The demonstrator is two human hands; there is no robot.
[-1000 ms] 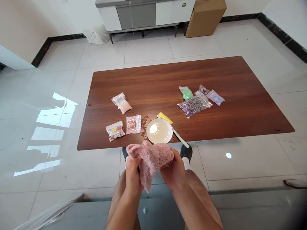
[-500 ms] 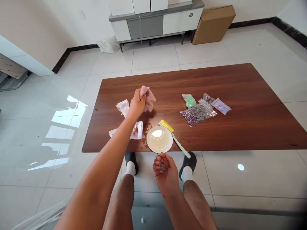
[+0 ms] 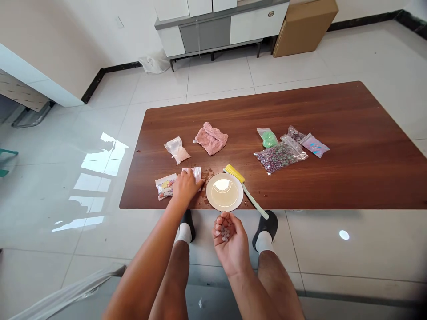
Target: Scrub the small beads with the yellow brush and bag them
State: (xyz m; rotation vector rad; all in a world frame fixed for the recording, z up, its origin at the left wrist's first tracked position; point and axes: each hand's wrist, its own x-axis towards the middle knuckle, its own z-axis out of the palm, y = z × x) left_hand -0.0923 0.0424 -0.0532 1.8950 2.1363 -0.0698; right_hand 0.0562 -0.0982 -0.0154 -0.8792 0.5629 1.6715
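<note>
My left hand (image 3: 187, 186) lies over a small clear zip bag (image 3: 196, 172) at the table's near edge, thumb and fingers apart; its palm side is hidden. Left of it is a printed bag (image 3: 165, 186). Palm up, my right hand (image 3: 233, 249) cups several small greyish-pink beads (image 3: 225, 234) in its curled fingers, just off the near edge. Between the hands stands a white plate (image 3: 208, 200) that seems to hold water. A brush (image 3: 255, 202) with yellow bristles and a pale handle rests at its right, with the handle end past the edge.
On the brown table (image 3: 350, 178) lie a crumpled pink cloth (image 3: 211, 138) and a bag of pale pieces (image 3: 178, 150). Farther right are a bag of purple and green beads (image 3: 278, 156), a green-filled bag (image 3: 268, 138) and a pink-blue bag (image 3: 315, 145). Water drops surround the plate.
My left hand has let go of the pink cloth, which now lies on the table, and has come down and nearer to the clear zip bag. My right hand still cups the beads.
</note>
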